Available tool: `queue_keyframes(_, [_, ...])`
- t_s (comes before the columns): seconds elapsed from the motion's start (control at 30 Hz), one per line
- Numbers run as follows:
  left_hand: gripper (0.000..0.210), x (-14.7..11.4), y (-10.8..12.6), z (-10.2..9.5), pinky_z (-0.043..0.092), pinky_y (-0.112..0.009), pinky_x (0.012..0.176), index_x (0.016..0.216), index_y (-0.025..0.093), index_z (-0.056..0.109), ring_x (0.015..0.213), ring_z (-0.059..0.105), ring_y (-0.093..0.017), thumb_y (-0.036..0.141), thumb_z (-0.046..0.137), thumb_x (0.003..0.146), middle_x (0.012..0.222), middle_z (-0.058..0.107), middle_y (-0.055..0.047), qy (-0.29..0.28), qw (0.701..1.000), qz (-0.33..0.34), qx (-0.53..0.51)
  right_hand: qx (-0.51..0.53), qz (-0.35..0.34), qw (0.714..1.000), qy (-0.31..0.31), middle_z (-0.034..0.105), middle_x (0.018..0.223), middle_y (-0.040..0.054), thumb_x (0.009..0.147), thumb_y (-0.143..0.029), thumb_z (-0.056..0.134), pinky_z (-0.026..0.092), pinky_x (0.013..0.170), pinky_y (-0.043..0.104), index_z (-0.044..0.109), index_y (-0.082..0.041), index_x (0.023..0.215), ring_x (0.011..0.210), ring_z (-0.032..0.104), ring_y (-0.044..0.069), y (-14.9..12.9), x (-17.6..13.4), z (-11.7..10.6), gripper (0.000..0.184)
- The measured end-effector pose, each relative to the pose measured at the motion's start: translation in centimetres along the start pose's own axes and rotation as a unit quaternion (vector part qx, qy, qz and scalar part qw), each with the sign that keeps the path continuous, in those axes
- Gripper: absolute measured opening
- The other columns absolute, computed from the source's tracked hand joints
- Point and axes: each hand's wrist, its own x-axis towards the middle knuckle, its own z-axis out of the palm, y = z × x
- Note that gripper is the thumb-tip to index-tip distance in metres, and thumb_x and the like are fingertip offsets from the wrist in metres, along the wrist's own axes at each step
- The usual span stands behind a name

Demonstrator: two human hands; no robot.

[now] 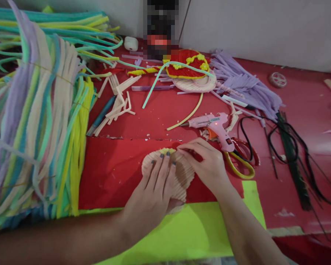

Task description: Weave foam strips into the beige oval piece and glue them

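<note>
A cream, ribbed, heart-like piece (186,180), apparently built from rows of pipe cleaners, lies on a red sheet (110,169). Flat across its left part rests my left hand (151,187), its fingers stretched out and pressing down. My right hand (209,165) pinches with thumb and forefinger at the piece's upper edge; whatever is between the fingertips is too small to make out. Between the two hands, a short yellow fuzzy bit (167,151) shows on that top edge. Just beyond my right hand lies a pink hot glue gun (212,121), with yellow-and-red-handled scissors (239,167) beside it.
Bundled pastel pipe cleaners (41,121) are heaped at left. Behind are a red-and-yellow fuzzy piece (187,64), purple pipe cleaners (242,82), cream offcuts (121,95) and a blue pen-like tool (103,114). A black cord (306,154) loops at right. Lime sheet (187,232) lies nearest.
</note>
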Motion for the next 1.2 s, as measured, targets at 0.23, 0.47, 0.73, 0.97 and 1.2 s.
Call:
queue_keyframes(0.23, [0.073, 0.26, -0.23, -0.06, 0.029, -0.049, 0.109, 0.134, -0.002, 0.041, 0.132, 0.036, -0.039, 0.056, 0.04, 0.089, 0.142, 0.041, -0.025, -0.008, 1.0, 0.01, -0.023, -0.001, -0.001, 1.0, -0.016, 0.063, 0.089, 0.0019, 0.086, -0.017, 0.059, 0.049, 0.079, 0.028, 0.067, -0.023, 0.092, 0.085, 0.061, 0.014, -0.01, -0.04, 0.06, 0.012])
queue_keyframes(0.47, [0.076, 0.36, -0.37, -0.16, 0.023, -0.054, 0.11, 0.134, 0.001, 0.042, 0.132, 0.034, -0.041, 0.06, 0.038, 0.087, 0.143, 0.039, -0.024, -0.018, 0.999, 0.009, -0.043, -0.005, -0.001, 1.0, -0.014, 0.064, 0.089, 0.0024, 0.087, -0.019, 0.058, 0.049, 0.079, 0.03, 0.067, -0.024, 0.092, 0.084, 0.061, 0.015, 0.07, -0.04, 0.21, 0.012])
queue_keyframes(0.73, [0.081, 0.48, -0.67, 0.02, 0.022, -0.055, 0.11, 0.137, 0.005, 0.039, 0.135, 0.029, -0.04, 0.066, 0.038, 0.084, 0.147, 0.033, -0.023, -0.019, 0.998, 0.0, -0.066, -0.003, -0.006, 1.0, -0.019, 0.063, 0.088, 0.0026, 0.087, -0.019, 0.058, 0.049, 0.078, 0.028, 0.067, -0.022, 0.092, 0.084, 0.06, 0.014, 0.01, 0.0, 0.12, 0.011])
queue_keyframes(0.97, [0.082, 0.53, -0.64, 0.07, 0.02, -0.053, 0.111, 0.139, 0.005, 0.037, 0.136, 0.029, -0.039, 0.066, 0.039, 0.084, 0.147, 0.033, -0.023, -0.023, 0.997, -0.007, -0.068, -0.001, -0.004, 1.0, -0.019, 0.064, 0.088, 0.0029, 0.087, -0.02, 0.058, 0.049, 0.077, 0.03, 0.067, -0.024, 0.092, 0.084, 0.06, 0.015, 0.03, 0.04, 0.16, 0.011])
queue_keyframes(1.2, [0.081, 0.52, -0.61, 0.17, 0.018, -0.051, 0.112, 0.138, 0.007, 0.039, 0.136, 0.029, -0.036, 0.066, 0.038, 0.084, 0.148, 0.033, -0.021, -0.024, 0.998, -0.008, -0.062, -0.002, -0.007, 1.0, -0.015, 0.064, 0.087, 0.0027, 0.087, -0.02, 0.057, 0.05, 0.078, 0.03, 0.067, -0.024, 0.091, 0.083, 0.061, 0.015, 0.01, 0.12, 0.2, 0.011])
